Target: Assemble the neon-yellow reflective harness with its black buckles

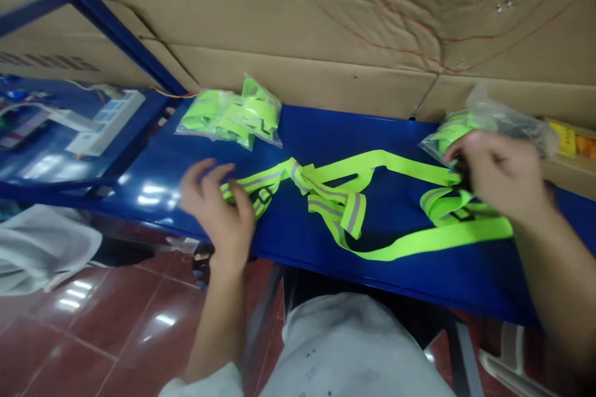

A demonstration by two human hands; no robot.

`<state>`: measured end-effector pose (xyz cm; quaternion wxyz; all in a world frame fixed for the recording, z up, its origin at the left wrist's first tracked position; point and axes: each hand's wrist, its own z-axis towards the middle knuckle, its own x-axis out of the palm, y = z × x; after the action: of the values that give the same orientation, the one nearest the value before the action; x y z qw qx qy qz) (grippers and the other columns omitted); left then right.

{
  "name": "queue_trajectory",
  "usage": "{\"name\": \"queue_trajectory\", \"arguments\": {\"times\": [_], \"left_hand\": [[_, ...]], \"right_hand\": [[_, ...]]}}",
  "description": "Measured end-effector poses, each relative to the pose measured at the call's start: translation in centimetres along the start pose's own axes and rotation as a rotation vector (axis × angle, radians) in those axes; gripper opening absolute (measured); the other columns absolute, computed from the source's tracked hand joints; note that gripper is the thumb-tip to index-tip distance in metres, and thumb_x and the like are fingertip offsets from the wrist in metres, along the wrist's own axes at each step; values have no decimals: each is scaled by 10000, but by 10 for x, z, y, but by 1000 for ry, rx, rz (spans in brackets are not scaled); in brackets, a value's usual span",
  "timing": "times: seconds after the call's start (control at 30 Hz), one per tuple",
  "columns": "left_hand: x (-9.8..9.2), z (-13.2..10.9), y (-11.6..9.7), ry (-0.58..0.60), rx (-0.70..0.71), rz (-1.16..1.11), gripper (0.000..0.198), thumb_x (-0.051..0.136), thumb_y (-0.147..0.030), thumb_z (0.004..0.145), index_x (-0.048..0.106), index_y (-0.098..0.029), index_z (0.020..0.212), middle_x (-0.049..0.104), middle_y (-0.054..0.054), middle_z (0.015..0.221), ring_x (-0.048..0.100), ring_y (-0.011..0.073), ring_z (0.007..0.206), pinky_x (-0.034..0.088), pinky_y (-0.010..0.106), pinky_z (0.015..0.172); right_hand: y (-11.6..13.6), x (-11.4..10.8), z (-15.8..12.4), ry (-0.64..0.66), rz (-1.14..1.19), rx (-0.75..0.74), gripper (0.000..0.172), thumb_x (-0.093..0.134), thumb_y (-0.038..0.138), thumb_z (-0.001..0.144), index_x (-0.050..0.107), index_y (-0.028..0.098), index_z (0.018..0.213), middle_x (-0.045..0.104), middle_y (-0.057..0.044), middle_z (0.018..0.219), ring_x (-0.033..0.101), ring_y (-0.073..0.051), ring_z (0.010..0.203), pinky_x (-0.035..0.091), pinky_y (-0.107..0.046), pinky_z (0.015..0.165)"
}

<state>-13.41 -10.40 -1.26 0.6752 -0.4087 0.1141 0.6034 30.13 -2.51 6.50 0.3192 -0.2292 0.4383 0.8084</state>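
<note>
A neon-yellow reflective strap harness (410,245) with grey stripes lies loosely spread on the blue table, its straps crossing in a bunch near the middle. My left hand (221,211) is at the harness's left end, fingers spread, with the thumb by a strap and a small black buckle (263,197). At the other end my right hand (498,167) is closed around a dark piece, seemingly a black buckle, where a strap ends. Its fingertips are partly hidden and blurred. Below that hand, a strap curls in a loop (442,206).
Clear bags of neon straps (223,115) lie at the back left. Another clear bag (459,124) sits behind my right hand, near a yellow package (565,139). A cardboard wall (298,68) backs the blue table (321,127). At left are a power strip (109,124) and a person's pale sleeve (46,245).
</note>
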Motion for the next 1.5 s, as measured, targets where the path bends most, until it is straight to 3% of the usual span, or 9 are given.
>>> {"name": "queue_trajectory", "arguments": {"times": [0.17, 0.3, 0.37, 0.53, 0.67, 0.77, 0.97, 1.17, 1.5], "left_hand": [[24, 15, -87, 505, 546, -308, 268, 559, -323, 1061, 632, -243, 1307, 726, 98, 1312, 663, 267, 1281, 488, 457, 1115], [74, 44, -134, 884, 612, -101, 810, 787, -481, 890, 460, -213, 1581, 602, 190, 1520, 578, 406, 1400, 466, 557, 1139], [94, 61, -147, 984, 568, -14, 581, 817, -405, 842, 659, -214, 1368, 756, 152, 1229, 704, 405, 1181, 536, 518, 1015], [118, 95, -152, 679, 403, -47, 242, 587, -252, 947, 696, -182, 1150, 757, 115, 1013, 728, 331, 1002, 544, 438, 900], [127, 108, -135, 253, 88, -681, 200, 728, -222, 814, 675, -182, 1003, 737, 48, 956, 693, 214, 895, 540, 324, 833], [132, 108, -120, 143, -60, -945, 169, 731, -265, 846, 630, -211, 969, 720, 5, 943, 681, 152, 849, 528, 266, 761], [121, 104, -120, 363, -433, -1338, 254, 676, -346, 891, 566, -283, 1111, 762, 0, 830, 733, 199, 770, 561, 300, 688], [105, 101, -124, 707, -86, -1570, 580, 739, -82, 687, 625, -318, 1204, 600, 1, 1544, 736, 235, 1112, 608, 355, 926], [58, 124, -149, 846, 224, -1630, 604, 848, -152, 783, 644, -348, 1316, 587, 5, 1551, 741, 307, 1179, 655, 418, 947]], "right_hand": [[-7, 28, -31, 304, -123, -302, 504, 534, 447, 1075, 635, 230, 631, 646, 2, 580, 596, -152, 570, 484, -351, 760], [-19, 41, -42, 355, -353, -352, 472, 505, 344, 1051, 576, 229, 598, 616, 8, 566, 554, -157, 548, 449, -377, 814], [-23, 42, -46, 379, -431, -378, 421, 509, 286, 1034, 603, 218, 629, 671, -5, 626, 584, -159, 581, 430, -381, 826], [-18, 40, -52, 341, -474, -438, 377, 510, 257, 1055, 650, 193, 712, 691, -12, 675, 626, -167, 656, 406, -383, 859], [-5, 37, -53, 286, -457, -565, 364, 506, 238, 1081, 687, 177, 771, 706, -25, 718, 647, -189, 713, 409, -399, 919], [-2, 30, -51, 234, -436, -558, 260, 546, 237, 1071, 722, 163, 894, 734, -46, 794, 680, -209, 780, 436, -386, 901], [-4, 24, -55, 252, -220, -345, 214, 591, 190, 1008, 654, 171, 1212, 670, 26, 714, 643, -174, 660, 499, -344, 784], [17, 34, -65, 314, 270, -98, 203, 624, 255, 1043, 646, 256, 1245, 634, 71, 719, 585, -76, 549, 472, -202, 544], [24, 28, -43, 242, 737, 189, 136, 654, 325, 1038, 687, 247, 1144, 671, 17, 852, 596, -80, 545, 488, -224, 478]]}}
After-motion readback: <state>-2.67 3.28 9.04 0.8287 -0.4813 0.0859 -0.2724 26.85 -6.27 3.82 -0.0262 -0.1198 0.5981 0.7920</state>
